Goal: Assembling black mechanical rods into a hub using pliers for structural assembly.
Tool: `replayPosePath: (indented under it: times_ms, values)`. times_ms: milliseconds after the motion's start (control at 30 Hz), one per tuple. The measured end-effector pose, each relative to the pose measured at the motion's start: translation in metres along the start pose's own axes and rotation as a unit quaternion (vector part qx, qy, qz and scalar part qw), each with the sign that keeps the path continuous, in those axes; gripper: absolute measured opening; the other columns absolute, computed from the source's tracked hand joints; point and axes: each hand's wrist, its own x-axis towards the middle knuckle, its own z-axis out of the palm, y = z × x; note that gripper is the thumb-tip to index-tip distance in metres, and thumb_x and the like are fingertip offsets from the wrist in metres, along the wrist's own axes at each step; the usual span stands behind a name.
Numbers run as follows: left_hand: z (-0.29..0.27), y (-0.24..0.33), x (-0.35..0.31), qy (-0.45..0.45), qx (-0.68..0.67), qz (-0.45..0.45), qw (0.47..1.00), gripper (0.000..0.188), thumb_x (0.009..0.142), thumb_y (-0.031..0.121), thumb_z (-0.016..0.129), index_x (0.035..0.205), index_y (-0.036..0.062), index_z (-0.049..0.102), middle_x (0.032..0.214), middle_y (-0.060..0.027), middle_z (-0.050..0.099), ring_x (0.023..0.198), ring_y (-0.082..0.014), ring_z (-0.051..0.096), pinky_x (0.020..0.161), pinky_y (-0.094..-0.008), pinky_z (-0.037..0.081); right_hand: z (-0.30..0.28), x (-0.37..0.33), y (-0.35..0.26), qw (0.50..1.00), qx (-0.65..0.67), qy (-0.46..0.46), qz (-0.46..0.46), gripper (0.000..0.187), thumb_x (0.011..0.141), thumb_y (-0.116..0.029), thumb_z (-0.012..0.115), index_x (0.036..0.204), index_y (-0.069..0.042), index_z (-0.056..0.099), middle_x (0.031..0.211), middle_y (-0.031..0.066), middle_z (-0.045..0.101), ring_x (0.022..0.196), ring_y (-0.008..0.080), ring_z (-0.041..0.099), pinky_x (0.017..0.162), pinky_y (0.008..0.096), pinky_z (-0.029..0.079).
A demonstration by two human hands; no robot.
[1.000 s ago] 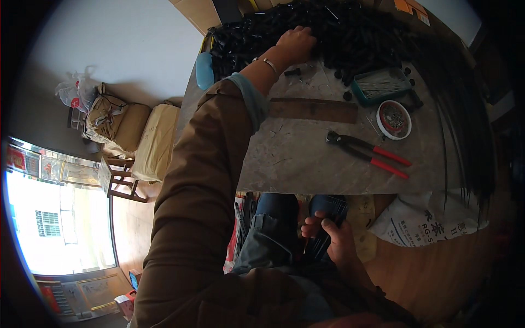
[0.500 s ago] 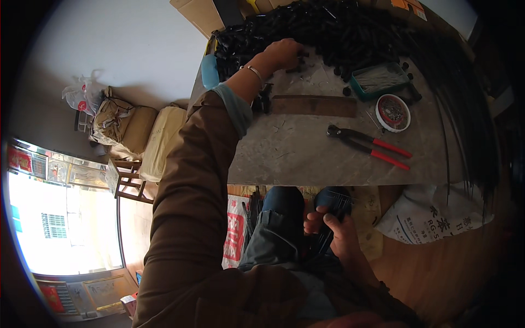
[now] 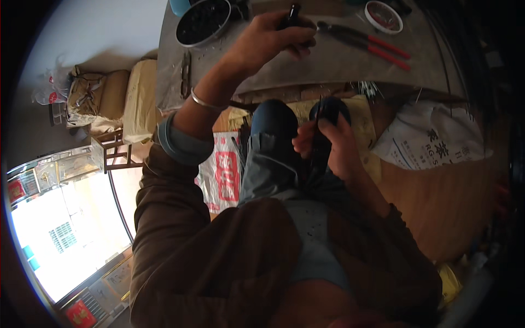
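My left hand (image 3: 265, 44) is raised over the grey table (image 3: 328, 68) with its fingers closed on a small black piece (image 3: 293, 12). In my lap, between my knees, my right hand (image 3: 328, 145) grips a bundle of thin black strips (image 3: 317, 117) that stands upright. A round bowl (image 3: 202, 22) filled with small black pieces sits on the table to the left of my left hand.
Red-handled pliers (image 3: 372, 44) lie on the table right of my left hand, and a small round white tin (image 3: 384, 11) is behind them. A metal tool (image 3: 186, 74) lies near the table's left edge. A white printed sack (image 3: 437, 139) lies on the floor at right.
My left hand has pulled back from the heap of black pieces at the far side of the table toward me, now holding a small black piece. My right hand stays in my lap.
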Motion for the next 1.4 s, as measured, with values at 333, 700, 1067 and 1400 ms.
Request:
replayPosePath:
  times_ms: [333, 700, 1067, 1400]
  values:
    - [0.069, -0.074, -0.135, 0.157, -0.445, -0.073, 0.879, 0.028, 0.091, 0.006, 0.055, 0.118, 0.0003, 0.054, 0.103, -0.0137, 0.064, 0.092, -0.0228, 0.064, 0.08, -0.0354, 0.055, 0.028, -0.019, 0.023, 0.991, -0.123, -0.03, -0.05, 0.026, 0.097, -0.022, 0.05, 0.107, 0.002, 0.052, 0.089, 0.0166, 0.065, 0.076, 0.0247, 0.067, 0.066, 0.0366, 0.057]
    - [0.067, -0.075, -0.119, 0.124, -0.458, -0.062, 0.878, 0.02, 0.092, 0.012, 0.06, 0.111, 0.0051, 0.06, 0.098, -0.0087, 0.063, 0.096, -0.023, 0.061, 0.083, -0.0404, 0.051, 0.024, -0.026, 0.032, 0.988, -0.125, -0.018, -0.093, 0.021, 0.096, -0.019, 0.053, 0.107, -0.001, 0.052, 0.086, 0.0078, 0.059, 0.068, 0.017, 0.061, 0.058, 0.0344, 0.057]
    - [0.077, -0.064, -0.11, 0.146, -0.419, -0.027, 0.896, 0.015, 0.09, 0.008, 0.063, 0.105, 0.0067, 0.062, 0.093, -0.0072, 0.065, 0.088, -0.018, 0.063, 0.073, -0.0336, 0.051, 0.024, -0.03, 0.029, 0.992, -0.097, -0.006, -0.083, 0.019, 0.095, -0.018, 0.053, 0.104, -0.001, 0.052, 0.085, 0.0075, 0.059, 0.066, 0.0159, 0.061, 0.057, 0.0339, 0.058]
    - [0.078, -0.061, -0.111, 0.154, -0.417, -0.03, 0.895, 0.014, 0.092, 0.009, 0.06, 0.105, 0.0058, 0.06, 0.099, -0.0122, 0.066, 0.088, -0.02, 0.064, 0.074, -0.0337, 0.053, 0.02, -0.031, 0.029, 0.988, -0.116, -0.009, -0.101, 0.02, 0.096, -0.017, 0.051, 0.107, 0.0, 0.051, 0.086, 0.0081, 0.058, 0.067, 0.0156, 0.06, 0.058, 0.0338, 0.058]
